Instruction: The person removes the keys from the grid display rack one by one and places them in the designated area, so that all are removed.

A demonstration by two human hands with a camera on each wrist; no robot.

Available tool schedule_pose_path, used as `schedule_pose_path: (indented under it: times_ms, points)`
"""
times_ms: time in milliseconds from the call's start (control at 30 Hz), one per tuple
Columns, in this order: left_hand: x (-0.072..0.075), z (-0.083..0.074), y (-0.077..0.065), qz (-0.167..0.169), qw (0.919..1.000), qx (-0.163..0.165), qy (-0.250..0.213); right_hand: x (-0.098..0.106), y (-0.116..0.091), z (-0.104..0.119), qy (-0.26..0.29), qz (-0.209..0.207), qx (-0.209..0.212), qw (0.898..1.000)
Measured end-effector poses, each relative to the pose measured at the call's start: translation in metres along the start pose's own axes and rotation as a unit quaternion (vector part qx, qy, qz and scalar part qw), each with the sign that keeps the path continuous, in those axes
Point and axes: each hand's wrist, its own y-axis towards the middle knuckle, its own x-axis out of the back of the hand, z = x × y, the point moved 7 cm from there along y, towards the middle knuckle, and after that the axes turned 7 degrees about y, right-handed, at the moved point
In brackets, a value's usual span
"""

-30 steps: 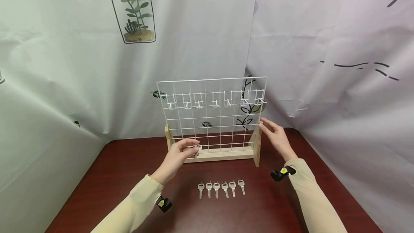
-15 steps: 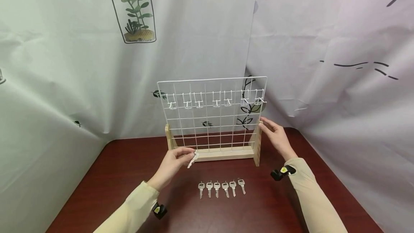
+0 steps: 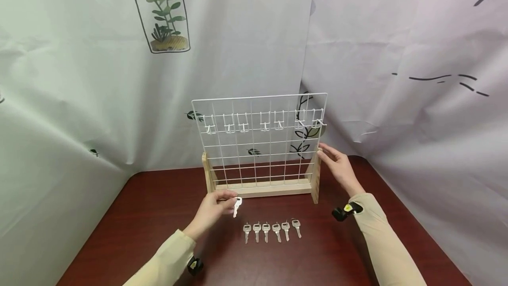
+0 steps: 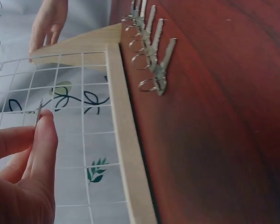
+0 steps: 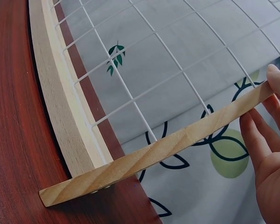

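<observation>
My left hand pinches a silver key by its head, blade pointing down, in front of the rack's lower left. In the left wrist view the key shows edge-on between thumb and fingers. A white wire grid rack stands on a pale wooden base. Several white hooks hang in one line across its upper part, with nothing on them. At the rack's right side, my right hand grips the upper end of the wooden side post between thumb and fingers.
Several more keys lie in a row on the dark red table, in front of the rack. Each has a small ring at its head. A pale printed cloth hangs close behind and beside the table.
My left hand has come down from the grid, slightly leftward, with the key. The key has turned in the fingers and now shows its flat side. My right hand stays on the post.
</observation>
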Motion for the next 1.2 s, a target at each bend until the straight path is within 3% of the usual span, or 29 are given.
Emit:
schedule_pose_path:
  times_ms: [233,833,1033,1200]
  points:
    - [-0.005,0.011,-0.003,0.033,0.9993,0.007,0.015,0.000,0.000,-0.002,0.002,-0.003,-0.012,1.000]
    - [-0.020,0.053,-0.018,0.064,0.9956,0.060,0.034,0.000,-0.002,-0.005,-0.005,-0.004,-0.013,1.000]
    - [-0.019,0.057,-0.016,0.049,0.9949,0.045,0.076,-0.001,-0.001,-0.004,0.002,-0.002,-0.008,1.000]
    - [-0.018,0.054,-0.013,0.067,0.9882,0.023,0.136,-0.001,0.000,0.001,0.004,0.005,-0.011,1.000]
